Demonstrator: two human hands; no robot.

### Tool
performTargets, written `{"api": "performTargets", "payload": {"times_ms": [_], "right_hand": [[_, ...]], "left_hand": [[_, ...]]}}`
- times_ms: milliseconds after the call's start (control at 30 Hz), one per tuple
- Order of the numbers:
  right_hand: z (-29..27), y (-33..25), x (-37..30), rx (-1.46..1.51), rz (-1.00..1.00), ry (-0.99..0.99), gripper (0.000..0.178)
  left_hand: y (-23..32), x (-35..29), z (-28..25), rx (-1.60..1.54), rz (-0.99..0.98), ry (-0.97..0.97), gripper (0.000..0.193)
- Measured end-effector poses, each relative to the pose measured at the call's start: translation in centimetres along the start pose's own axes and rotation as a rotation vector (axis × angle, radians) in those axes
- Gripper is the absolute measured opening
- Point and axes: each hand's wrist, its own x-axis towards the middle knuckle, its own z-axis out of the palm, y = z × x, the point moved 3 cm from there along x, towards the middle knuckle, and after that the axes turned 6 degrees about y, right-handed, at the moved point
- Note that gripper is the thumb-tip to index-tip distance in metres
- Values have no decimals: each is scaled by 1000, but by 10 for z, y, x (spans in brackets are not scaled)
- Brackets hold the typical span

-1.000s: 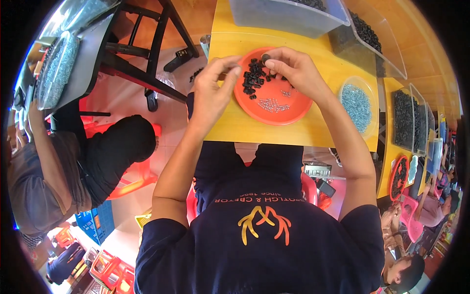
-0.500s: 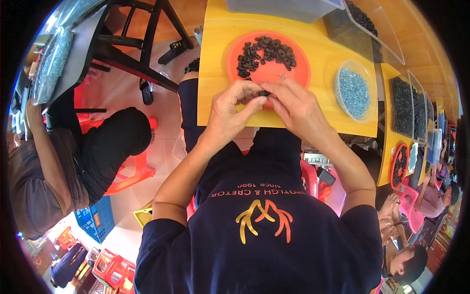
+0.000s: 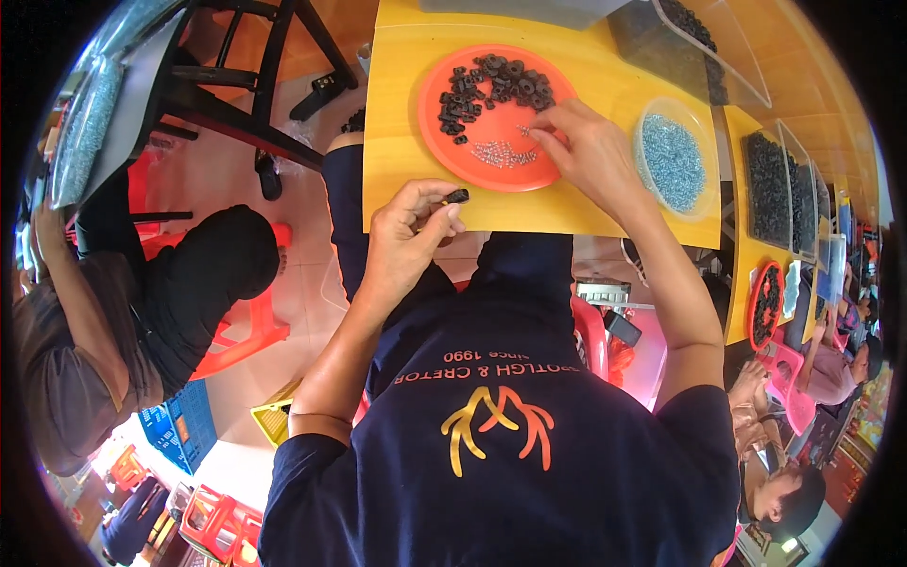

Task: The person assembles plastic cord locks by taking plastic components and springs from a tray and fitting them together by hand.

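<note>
My left hand (image 3: 404, 231) pinches a small black plastic part (image 3: 456, 197) between thumb and fingers, just off the near edge of the yellow table. My right hand (image 3: 588, 151) is over the right side of a round orange tray (image 3: 444, 156), with thumb and forefinger brought together in a pinch beside a few tiny silver pieces. Whatever is between those fingertips is too small to make out. Several black plastic parts (image 3: 510, 80) lie along the tray's far and left side. Small silver, screw-like pieces (image 3: 501, 154) are spread over its near part.
Right of the tray stands a round clear tub (image 3: 675, 163) of bluish-silver small pieces. A clear bin (image 3: 675, 57) with black parts is at the far right. Another person (image 3: 85, 321) sits on the left by a dark table. More bins (image 3: 779, 194) and people are farther right.
My hands were together holding the black part over the tray's near edge. They have parted: the left drew back left with the part, and the right moved out over the tray.
</note>
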Motion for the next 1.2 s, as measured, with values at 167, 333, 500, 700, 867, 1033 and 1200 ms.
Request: {"api": "performTargets", "payload": {"times_ms": [167, 333, 500, 700, 867, 1033, 1200], "right_hand": [[21, -1, 18, -261, 7, -115, 21], [30, 1, 30, -330, 24, -167, 21], [25, 2, 31, -62, 99, -152, 21], [22, -5, 12, 1158, 584, -218, 19], [21, -24, -2, 1455, 627, -204, 15], [21, -10, -3, 1490, 643, -101, 14], [23, 12, -2, 521, 301, -38, 20]], "left_hand": [[1, -1, -1, -7, 23, 53, 18], [4, -1, 1, -35, 24, 52, 18], [4, 8, 0, -127, -20, 28, 18], [15, 25, 15, -282, -11, 58, 20], [23, 33, 31, -322, 41, 63, 19], [19, 35, 31, -333, 66, 75, 19], [16, 35, 25, -281, 60, 121, 18]]}}
